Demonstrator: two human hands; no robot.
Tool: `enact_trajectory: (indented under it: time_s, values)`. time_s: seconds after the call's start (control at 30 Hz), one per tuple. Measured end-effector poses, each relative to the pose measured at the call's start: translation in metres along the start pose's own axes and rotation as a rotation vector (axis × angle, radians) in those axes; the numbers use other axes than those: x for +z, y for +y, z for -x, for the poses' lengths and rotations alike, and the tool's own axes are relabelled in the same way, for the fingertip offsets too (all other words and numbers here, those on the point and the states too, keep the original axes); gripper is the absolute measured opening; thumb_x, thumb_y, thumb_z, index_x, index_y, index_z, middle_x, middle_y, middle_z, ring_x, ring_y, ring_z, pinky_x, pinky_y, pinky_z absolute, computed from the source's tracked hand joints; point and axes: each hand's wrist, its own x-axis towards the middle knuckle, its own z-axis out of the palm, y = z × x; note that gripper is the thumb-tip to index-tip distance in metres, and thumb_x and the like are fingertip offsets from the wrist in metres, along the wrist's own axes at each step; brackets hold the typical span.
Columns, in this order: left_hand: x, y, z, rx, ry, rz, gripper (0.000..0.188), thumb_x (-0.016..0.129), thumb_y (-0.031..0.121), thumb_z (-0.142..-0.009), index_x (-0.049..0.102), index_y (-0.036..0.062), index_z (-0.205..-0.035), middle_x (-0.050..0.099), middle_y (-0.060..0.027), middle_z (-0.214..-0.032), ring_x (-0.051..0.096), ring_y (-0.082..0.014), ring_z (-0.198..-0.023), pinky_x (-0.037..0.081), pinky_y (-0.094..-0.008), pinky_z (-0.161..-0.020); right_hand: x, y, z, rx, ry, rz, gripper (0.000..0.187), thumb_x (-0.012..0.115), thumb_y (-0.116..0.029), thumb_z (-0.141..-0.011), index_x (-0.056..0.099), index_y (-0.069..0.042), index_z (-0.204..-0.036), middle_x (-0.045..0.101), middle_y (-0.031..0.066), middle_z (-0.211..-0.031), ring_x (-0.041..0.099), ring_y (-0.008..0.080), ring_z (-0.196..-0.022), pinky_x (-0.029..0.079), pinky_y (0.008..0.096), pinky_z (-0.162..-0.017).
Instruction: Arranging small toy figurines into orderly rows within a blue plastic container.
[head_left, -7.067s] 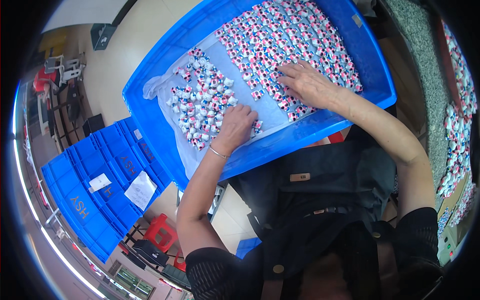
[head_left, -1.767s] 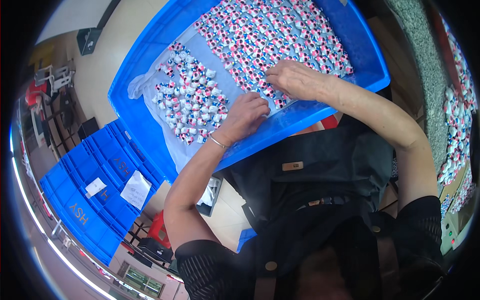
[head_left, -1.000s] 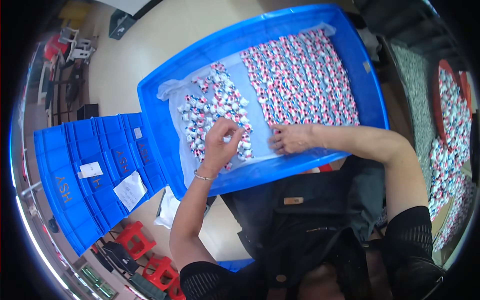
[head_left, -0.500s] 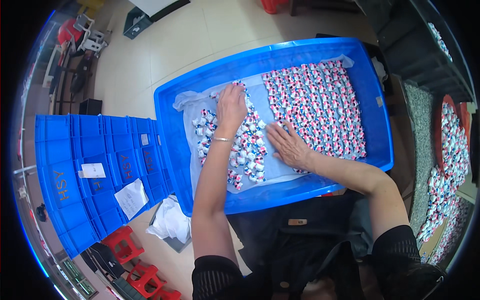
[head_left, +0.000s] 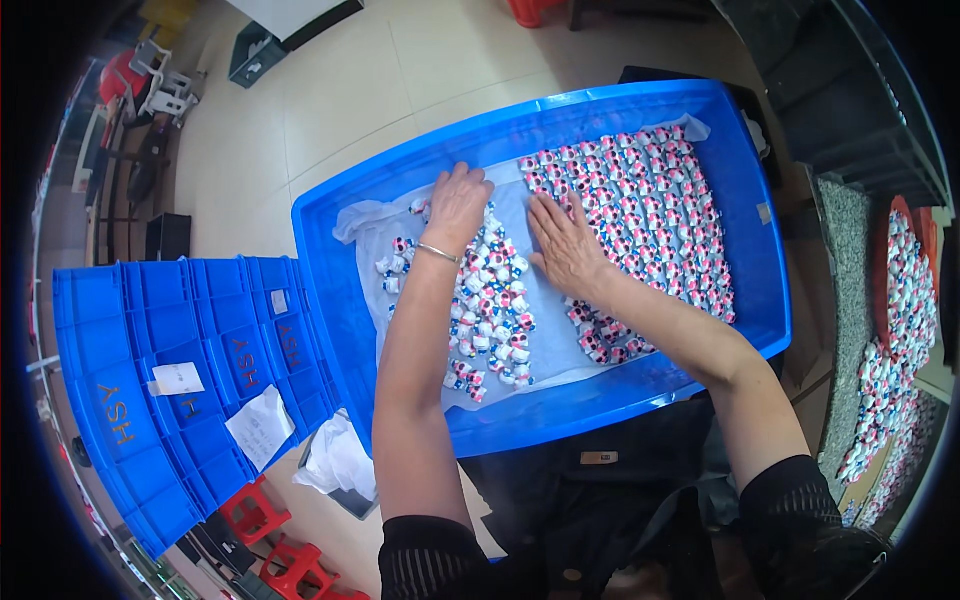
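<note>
A large blue plastic crate (head_left: pixel 340 290) holds a white liner sheet (head_left: pixel 545 345) and many small white, pink and dark figurines. A loose pile of figurines (head_left: pixel 490 320) lies left of centre; neat rows of figurines (head_left: pixel 650 225) fill the right side. My left hand (head_left: pixel 457 205) rests palm down on the far end of the loose pile, a thin bracelet at the wrist. My right hand (head_left: pixel 565 245) lies flat, fingers spread, on the sheet at the left edge of the rows. Neither hand grips anything that I can see.
A stack of empty blue crates (head_left: pixel 170 380) with paper slips stands at the left. Red stools (head_left: pixel 270 535) sit below it. White plastic (head_left: pixel 335 460) lies by the crate's near corner. More figurines lie on a grey mat (head_left: pixel 895 350) at the right. Tiled floor lies beyond.
My left hand has reached farther, to the far end of the loose pile. My right hand stays flat beside the rows. The view has tilted, so the crate sits more centred.
</note>
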Motion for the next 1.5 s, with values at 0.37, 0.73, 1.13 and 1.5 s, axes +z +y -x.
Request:
enact_trajectory:
  time_s: [0.37,0.73,1.13,1.5]
  values:
    - [-0.005,0.026,0.002,-0.192,0.181,0.343,0.031,0.063,0.0,-0.081,0.057,0.004,-0.111,0.057,-0.0145,-0.107,0.061,-0.0352,-0.098,0.051,-0.0437,-0.078,0.011,0.023,-0.043,0.08,0.129,-0.139,0.058,0.049,-0.035,-0.094,0.046,0.001,-0.138,0.033,0.0152,-0.152,0.025,0.0259,-0.144,0.009,0.0591,-0.117]
    - [0.031,0.038,-0.018,-0.222,0.234,0.257,0.017,0.058,0.004,-0.087,0.061,0.0056,-0.103,0.06,-0.0134,-0.107,0.063,-0.0363,-0.092,0.054,-0.0446,-0.075,0.004,0.031,-0.042,0.024,0.183,-0.198,0.058,0.049,-0.031,-0.094,0.041,-0.001,-0.142,0.034,0.0115,-0.152,0.027,0.0259,-0.143,0.011,0.0604,-0.116]
    - [-0.003,0.011,0.008,-0.603,0.18,0.059,0.024,0.072,0.026,-0.078,0.067,0.0072,-0.092,0.068,-0.0125,-0.09,0.065,-0.0325,-0.087,0.049,-0.0453,-0.076,0.005,0.034,-0.032,0.02,0.139,-0.265,0.056,0.052,-0.031,-0.094,0.043,-0.001,-0.14,0.032,0.0139,-0.154,0.025,0.028,-0.144,0.014,0.0602,-0.115]
    - [0.003,0.032,-0.002,-0.436,0.448,0.206,0.019,0.071,0.015,-0.075,0.067,0.0071,-0.091,0.068,-0.0103,-0.088,0.063,-0.0306,-0.087,0.046,-0.0442,-0.078,0.009,0.044,-0.014,0.016,0.205,-0.297,0.057,0.054,-0.03,-0.093,0.042,-0.002,-0.141,0.035,0.0136,-0.151,0.027,0.0295,-0.143,0.015,0.0638,-0.113]
